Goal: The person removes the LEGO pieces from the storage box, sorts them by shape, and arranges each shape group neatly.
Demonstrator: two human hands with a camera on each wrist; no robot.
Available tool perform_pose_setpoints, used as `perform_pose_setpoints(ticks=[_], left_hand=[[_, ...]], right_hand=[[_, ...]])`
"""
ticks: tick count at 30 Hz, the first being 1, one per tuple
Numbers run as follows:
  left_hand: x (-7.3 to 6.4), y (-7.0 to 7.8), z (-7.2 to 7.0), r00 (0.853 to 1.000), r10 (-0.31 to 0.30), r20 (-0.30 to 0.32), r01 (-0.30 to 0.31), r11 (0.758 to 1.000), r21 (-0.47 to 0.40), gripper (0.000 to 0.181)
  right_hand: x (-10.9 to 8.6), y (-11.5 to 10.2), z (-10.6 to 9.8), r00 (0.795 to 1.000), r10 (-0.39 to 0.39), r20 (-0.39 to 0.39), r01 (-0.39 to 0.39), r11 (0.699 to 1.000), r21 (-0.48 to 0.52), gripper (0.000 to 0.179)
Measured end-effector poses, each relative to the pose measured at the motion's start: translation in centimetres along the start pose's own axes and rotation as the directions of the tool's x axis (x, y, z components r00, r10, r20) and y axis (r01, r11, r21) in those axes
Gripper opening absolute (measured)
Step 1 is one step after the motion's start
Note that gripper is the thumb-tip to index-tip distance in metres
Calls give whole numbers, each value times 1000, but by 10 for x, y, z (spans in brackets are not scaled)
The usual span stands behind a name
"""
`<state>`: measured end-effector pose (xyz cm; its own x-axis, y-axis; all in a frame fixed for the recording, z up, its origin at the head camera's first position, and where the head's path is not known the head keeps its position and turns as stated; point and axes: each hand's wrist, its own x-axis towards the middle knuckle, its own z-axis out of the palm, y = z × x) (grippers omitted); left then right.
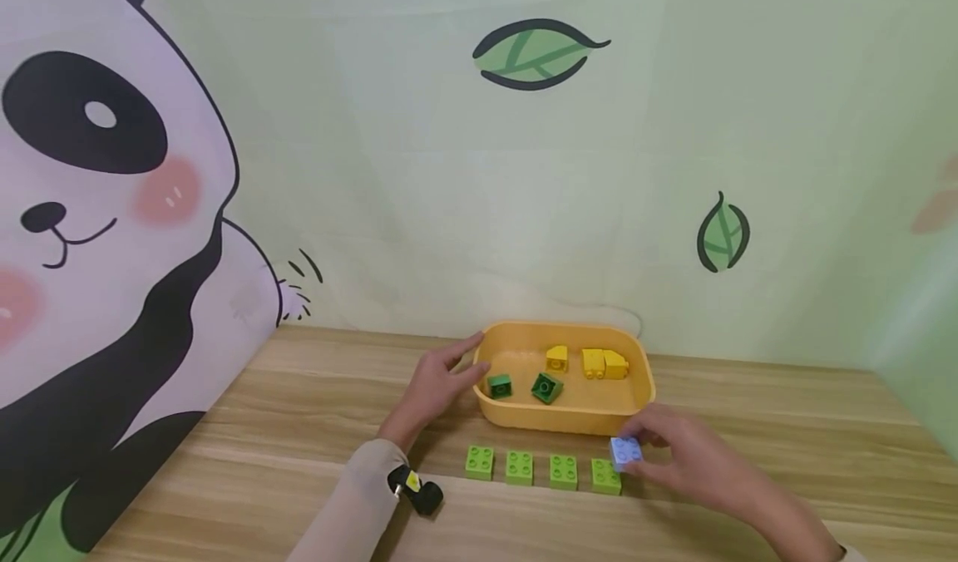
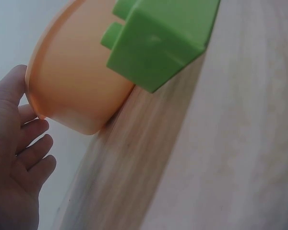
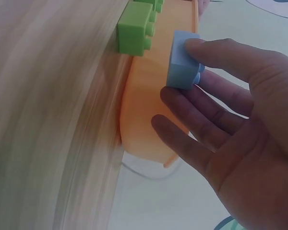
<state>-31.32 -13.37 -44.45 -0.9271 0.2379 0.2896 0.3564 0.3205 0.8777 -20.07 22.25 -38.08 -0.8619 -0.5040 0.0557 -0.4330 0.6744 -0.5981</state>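
My right hand (image 1: 684, 454) pinches a light blue toy brick (image 1: 625, 453) between thumb and fingers. In the head view the brick overlaps the upper right corner of the rightmost light green brick (image 1: 605, 477); the right wrist view shows its studs facing the bin side. At the left end of a yellow-orange plastic bin (image 1: 524, 415), my left hand (image 1: 437, 386) touches the rim with its thumb and index finger, the other fingers loosely bent. Several light green bricks, including one at the left end (image 1: 479, 462), stand in a row before the bin, studs up.
Inside the bin lie dark green bricks (image 1: 547, 388) toward the left and yellow bricks (image 1: 594, 363) toward the back and right. A wood-grain table (image 1: 314, 396) carries everything. Behind it hangs a pale green backdrop (image 1: 389, 213) with a printed panda and leaves.
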Motion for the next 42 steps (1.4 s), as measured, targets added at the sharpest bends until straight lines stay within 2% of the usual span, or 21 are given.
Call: perform_pose_setpoints(ticks=[7,19,26,30,42], left_hand=[[-1,1,0,1000,3,-8,-3,1000,7,54],[0,-3,0,1000,-7,-7,7,1000,7,55],[0,-3,0,1000,-13,-9,13,1000,9,56],[0,-2,1,1000,-16,-6,16,1000,13,56],[-1,1,1,1000,-11,-11,11,1000,21,55]], right_hand=[[-2,7,-2,998,44,42,-44,999,-3,28],[-5,14,-2,994,58,88,-58,998,0,30],[-7,19,0,995,22,100,-19,999,-40,32],[-8,21,2,994,43,103,-40,999,-31,33],[-9,25,3,994,23,104,-21,1000,-22,34]])
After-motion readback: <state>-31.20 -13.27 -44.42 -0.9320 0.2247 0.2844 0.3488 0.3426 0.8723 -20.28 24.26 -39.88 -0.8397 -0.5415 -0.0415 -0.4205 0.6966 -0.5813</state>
